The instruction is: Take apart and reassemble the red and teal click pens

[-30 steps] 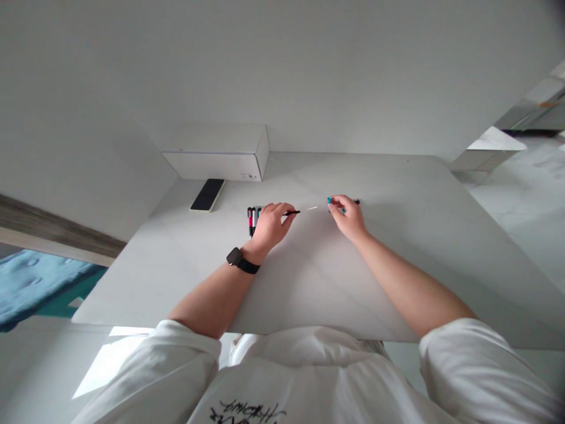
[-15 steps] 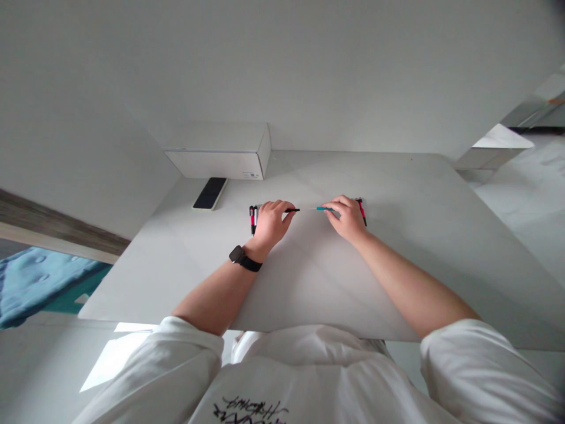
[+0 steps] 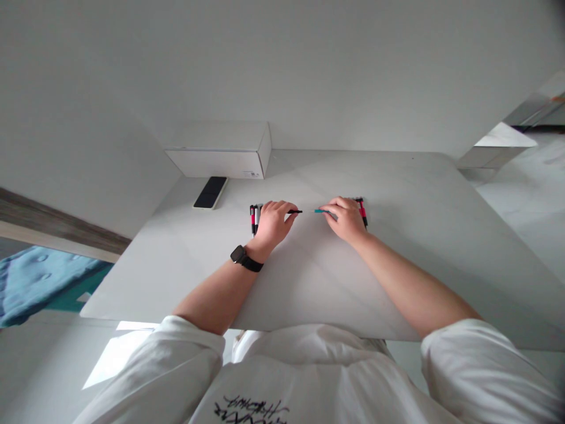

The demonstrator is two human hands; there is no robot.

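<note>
My left hand (image 3: pixel 272 225) is closed, pinching a short black pen-like stick (image 3: pixel 298 211) between thumb and fingertips, its end pointing right. Facing it, my right hand (image 3: pixel 348 219) is closed on a slim teal pen-like stick (image 3: pixel 318 211) with a thin pale tip pointing left. A small gap separates the two ends. Just left of my left hand lie a red and black stick (image 3: pixel 253 218) and a white and black one (image 3: pixel 256 217). Another red and black stick (image 3: pixel 362 211) lies beyond my right hand, which partly hides the things there. Their exact kind is too small to tell.
A white box (image 3: pixel 216 163) stands at the back left of the white table (image 3: pixel 300 282), against the wall. In front of it lies a phone (image 3: pixel 210 193), dark screen up. A black watch (image 3: pixel 246 259) is on my left wrist.
My left hand has shifted slightly right with the black stick. The teal stick's tip sits slightly further left, so the gap is a little narrower. Both grips are the same.
</note>
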